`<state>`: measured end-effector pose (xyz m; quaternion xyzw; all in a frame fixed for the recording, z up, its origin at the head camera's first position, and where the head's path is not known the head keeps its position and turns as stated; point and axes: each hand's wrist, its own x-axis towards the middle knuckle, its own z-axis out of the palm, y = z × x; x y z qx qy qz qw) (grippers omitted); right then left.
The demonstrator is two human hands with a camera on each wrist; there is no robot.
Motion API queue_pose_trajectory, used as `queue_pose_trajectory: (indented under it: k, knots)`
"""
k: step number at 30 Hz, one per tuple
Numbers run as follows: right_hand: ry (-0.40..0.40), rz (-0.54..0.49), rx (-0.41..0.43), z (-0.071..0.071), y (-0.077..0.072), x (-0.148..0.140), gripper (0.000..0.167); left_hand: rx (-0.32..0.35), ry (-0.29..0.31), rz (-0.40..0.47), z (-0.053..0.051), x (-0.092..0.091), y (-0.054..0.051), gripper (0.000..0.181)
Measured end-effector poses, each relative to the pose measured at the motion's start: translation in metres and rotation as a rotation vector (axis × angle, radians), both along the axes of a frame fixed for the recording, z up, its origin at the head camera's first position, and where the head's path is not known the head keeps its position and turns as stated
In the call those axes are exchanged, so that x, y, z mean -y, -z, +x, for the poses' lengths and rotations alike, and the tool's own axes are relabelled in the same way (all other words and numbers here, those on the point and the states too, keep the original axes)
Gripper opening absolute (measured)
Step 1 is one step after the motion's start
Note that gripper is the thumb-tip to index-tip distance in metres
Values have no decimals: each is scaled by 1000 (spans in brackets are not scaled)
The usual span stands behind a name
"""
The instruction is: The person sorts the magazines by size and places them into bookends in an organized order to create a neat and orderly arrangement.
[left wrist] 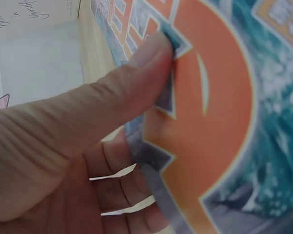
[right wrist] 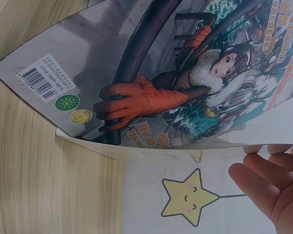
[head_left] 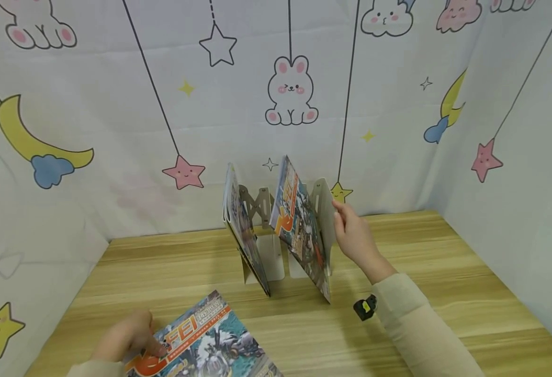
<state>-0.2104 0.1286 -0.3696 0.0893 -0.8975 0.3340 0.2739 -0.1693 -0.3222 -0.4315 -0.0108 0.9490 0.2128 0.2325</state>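
My left hand (head_left: 127,335) holds a magazine (head_left: 219,340) at the front left. In the left wrist view its thumb lies on the cover (left wrist: 210,97), fingers behind the edge. Farther back stands an extendable metal bookend (head_left: 271,256) with crossed struts between its end plates. Several thin magazines (head_left: 245,225) lean at its left side; another magazine (head_left: 301,225) leans at its right. My right hand (head_left: 358,238) pinches the upper edge of the bookend's right plate (head_left: 325,220). In the right wrist view its fingers (right wrist: 256,183) meet the plate's outer face, with the thumb partly cut off.
The wood-grain table (head_left: 412,272) reaches a white cloth backdrop (head_left: 238,120) printed with stars, moons and a rabbit. A small black device (head_left: 365,307) is beside the right sleeve (head_left: 414,314). Cloth also hangs on both sides.
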Motion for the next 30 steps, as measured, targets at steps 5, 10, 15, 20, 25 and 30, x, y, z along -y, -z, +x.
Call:
queue_pose_trajectory:
  k: [5, 10, 15, 20, 25, 30]
  knots:
    - [-2, -2, 8, -1, 0, -1, 36, -25, 43, 25, 3, 2, -5, 46]
    - [1, -5, 16, -1, 0, 0, 36, -17, 56, 140, 3, 9, -8, 33]
    - [0, -2, 5, -2, 1, 0, 36, 41, 236, 375, 1, 25, -14, 24]
    - [-2, -7, 4, -2, 2, -1, 36, 82, 302, 466, 0, 31, -27, 20]
    - [-7, -8, 0, -2, 2, -1, 36, 225, 238, 558, 6, 30, -42, 31]
    - [-4, -2, -6, -2, 2, -1, 36, 322, 196, 637, 13, 30, -50, 54]
